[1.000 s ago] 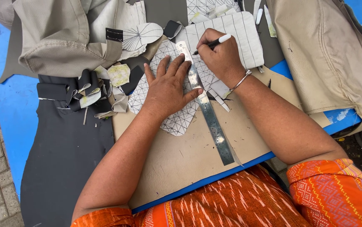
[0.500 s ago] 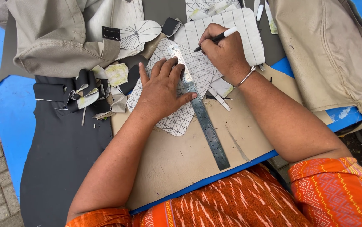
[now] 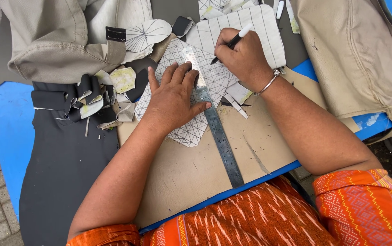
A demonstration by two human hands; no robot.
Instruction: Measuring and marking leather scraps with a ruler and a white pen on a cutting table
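The left hand (image 3: 175,98) presses flat, fingers spread, on the steel ruler (image 3: 214,118) over the grid-marked white piece (image 3: 214,77) on the brown board (image 3: 182,173) — the right hand (image 3: 244,57) has its fingers clamped on a pen (image 3: 230,43) just right of it.

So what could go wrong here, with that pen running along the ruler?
The left hand pins only the upper part of the metal ruler; its long free end could pivot and skew the line. The pen in the right hand could also ride over fingertips lying on the ruler's edge.
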